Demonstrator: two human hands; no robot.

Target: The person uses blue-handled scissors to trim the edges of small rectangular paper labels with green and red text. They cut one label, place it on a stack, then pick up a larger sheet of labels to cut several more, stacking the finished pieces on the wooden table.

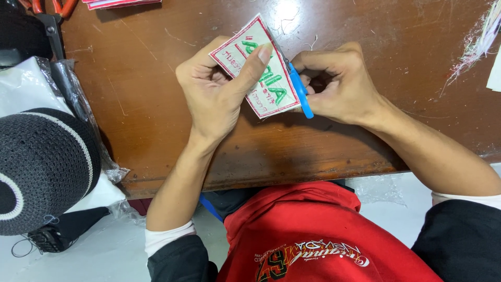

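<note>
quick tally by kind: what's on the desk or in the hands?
Embroidered patch, pinched by left hand: 1
Blue-handled snips, in right hand: 1
Orange-handled scissors, top left: 1
Pink-red item at top edge, cut off, kind unclear: 1
Knitted dark caps with pale stripe, left: 1
Total: 5

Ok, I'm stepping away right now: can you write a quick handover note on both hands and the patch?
Left hand: holds the embroidered patch above the wooden table, thumb pressed on its face.
Right hand: grips blue-handled snips at the patch's right edge.
Done: cannot tell how much of the edge is trimmed; loose thread scraps lie on the table at far right.
Left: the blade sits at the right edge; the other edges need checking.
Nearby: orange-handled scissors top left.
</note>
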